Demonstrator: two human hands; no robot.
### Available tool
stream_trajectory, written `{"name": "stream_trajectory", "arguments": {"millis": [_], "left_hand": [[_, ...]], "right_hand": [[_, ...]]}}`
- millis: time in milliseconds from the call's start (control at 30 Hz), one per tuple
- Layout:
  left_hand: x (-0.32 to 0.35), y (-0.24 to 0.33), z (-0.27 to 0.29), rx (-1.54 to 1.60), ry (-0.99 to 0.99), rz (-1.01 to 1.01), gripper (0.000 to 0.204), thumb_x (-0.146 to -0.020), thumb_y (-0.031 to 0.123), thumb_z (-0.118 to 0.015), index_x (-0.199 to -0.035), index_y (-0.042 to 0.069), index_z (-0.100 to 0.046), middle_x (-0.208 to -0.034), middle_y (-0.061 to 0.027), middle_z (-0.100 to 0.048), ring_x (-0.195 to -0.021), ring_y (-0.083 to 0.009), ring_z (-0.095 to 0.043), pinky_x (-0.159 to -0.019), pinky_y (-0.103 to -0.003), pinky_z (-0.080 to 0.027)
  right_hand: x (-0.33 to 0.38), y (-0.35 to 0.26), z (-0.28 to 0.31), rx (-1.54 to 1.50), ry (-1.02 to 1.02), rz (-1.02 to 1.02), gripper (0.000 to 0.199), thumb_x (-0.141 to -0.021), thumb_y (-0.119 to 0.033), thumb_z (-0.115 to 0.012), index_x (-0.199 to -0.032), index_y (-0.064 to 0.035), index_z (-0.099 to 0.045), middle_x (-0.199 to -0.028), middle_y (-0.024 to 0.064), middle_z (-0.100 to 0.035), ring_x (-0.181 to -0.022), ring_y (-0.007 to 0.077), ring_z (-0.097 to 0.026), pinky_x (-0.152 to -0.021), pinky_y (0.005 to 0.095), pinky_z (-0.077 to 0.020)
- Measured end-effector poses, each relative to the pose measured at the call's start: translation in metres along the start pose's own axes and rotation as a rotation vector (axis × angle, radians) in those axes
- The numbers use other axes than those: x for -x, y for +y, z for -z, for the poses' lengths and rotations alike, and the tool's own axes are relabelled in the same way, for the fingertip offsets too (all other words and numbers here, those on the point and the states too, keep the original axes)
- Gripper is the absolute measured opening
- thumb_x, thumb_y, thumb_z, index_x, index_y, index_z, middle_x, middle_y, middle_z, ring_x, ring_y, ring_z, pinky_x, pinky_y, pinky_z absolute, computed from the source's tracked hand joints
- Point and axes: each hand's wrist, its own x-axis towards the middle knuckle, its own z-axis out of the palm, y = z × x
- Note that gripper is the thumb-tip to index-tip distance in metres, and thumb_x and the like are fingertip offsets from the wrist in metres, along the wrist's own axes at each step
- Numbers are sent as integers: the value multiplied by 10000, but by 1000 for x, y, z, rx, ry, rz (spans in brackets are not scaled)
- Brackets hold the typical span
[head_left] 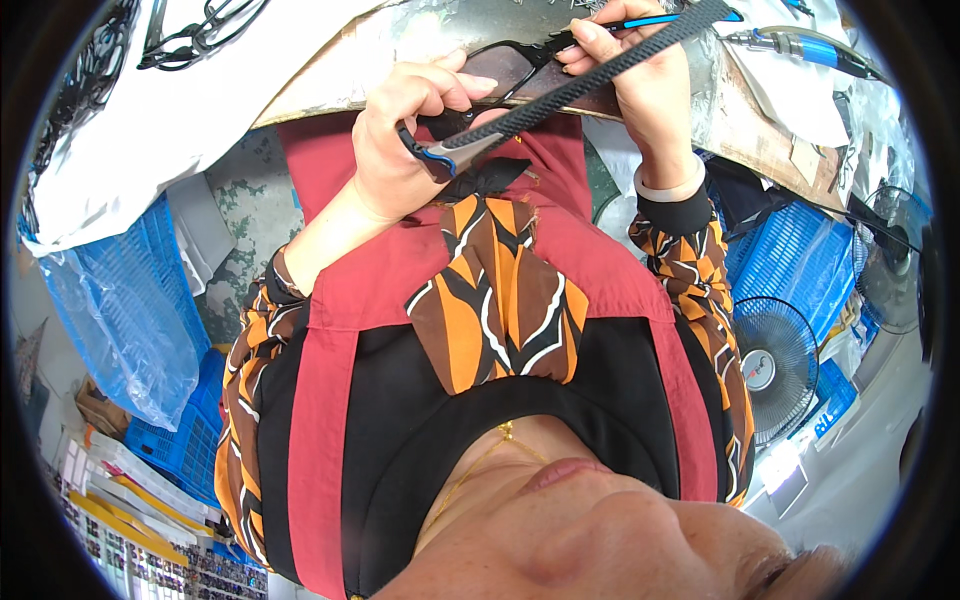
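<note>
A pair of sunglasses (505,72) with grey-tinted lenses is held between my two hands at the table's near edge. My left hand (405,120) has its fingers closed round one side of the front, next to a lens. From that side a wide black temple arm (600,82) with a woven pattern slants up to the right, its hinge end grey and blue. My right hand (640,85) pinches the other side near the hinge, where a thin black and blue temple arm (650,20) runs out to the right. The patterned arm passes in front of part of my right hand.
Black eyeglass frames (205,30) lie on a white sheet (215,110) at the left. A blue and silver powered driver with a cable (815,48) lies at the right. Blue crates (795,265) and a fan (775,370) stand below the worn table (745,130); plastic-covered crates (130,300) stand left.
</note>
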Motion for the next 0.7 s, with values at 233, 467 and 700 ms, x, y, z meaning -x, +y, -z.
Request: {"name": "stream_trajectory", "arguments": {"millis": [233,467,700], "left_hand": [[-1,1,-2,46,6,-4,557,-746,33,-920,-1041,56,-449,-914,-94,-639,-950,-266,-761,-997,-490,-566],[6,-6,-7,30,-8,-46,505,-782,-5,-883,-990,60,-427,-923,-105,-647,-981,-292,-759,-1032,-555,-533],[-10,-14,-2,288,148,31,431,-827,-94,-802,-1064,31,-465,-959,-102,-643,-976,-283,-733,-1020,-529,-547]], "right_hand": [[-5,-11,-8,230,-107,-106,196,-949,-78,-723,-1038,-36,-554,-766,48,-657,-662,114,-655,-588,240,-537],[-15,-24,-3,308,-221,-132,131,-967,-59,-670,-1038,-26,-565,-782,48,-667,-680,116,-659,-599,254,-525],[4,-15,-2,714,43,215,314,-935,-132,-739,-1214,-20,-646,-955,54,-710,-859,122,-671,-745,277,-541]]}}
